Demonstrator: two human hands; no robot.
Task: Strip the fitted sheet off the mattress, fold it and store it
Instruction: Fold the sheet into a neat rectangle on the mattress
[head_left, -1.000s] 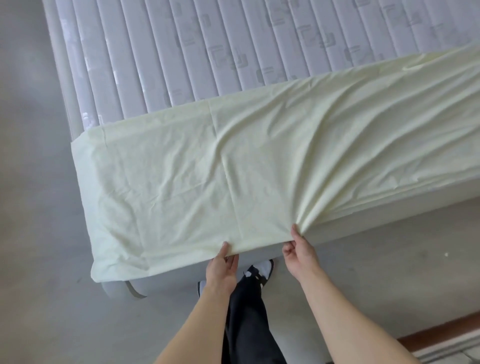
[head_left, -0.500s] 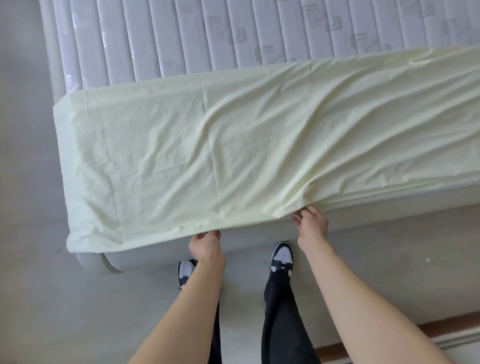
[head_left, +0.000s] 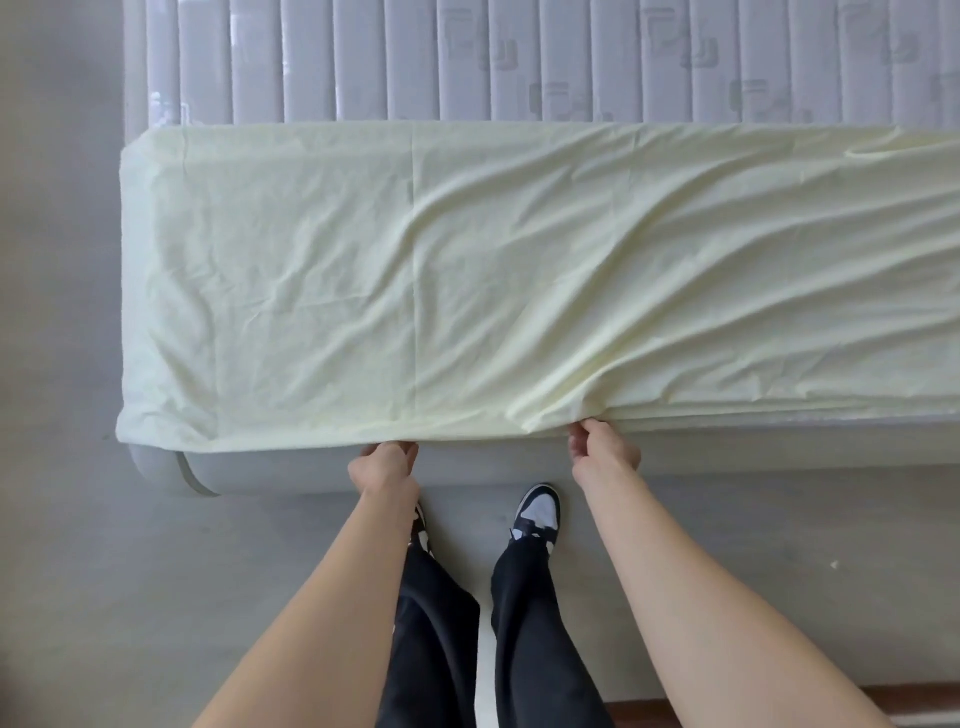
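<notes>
I've got the left hand (head_left: 385, 464) and right hand (head_left: 602, 451) both pinching the near hem of the pale yellow fitted sheet (head_left: 467, 280), folded across the mattress (head_left: 519, 57) end; my black trousers (head_left: 431, 639) and sneaker (head_left: 537, 512) stand against the grey bed base (head_left: 311, 475)

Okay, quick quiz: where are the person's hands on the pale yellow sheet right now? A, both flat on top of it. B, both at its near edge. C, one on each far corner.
B: the left hand and right hand both pinch the sheet along its near hem.
</notes>
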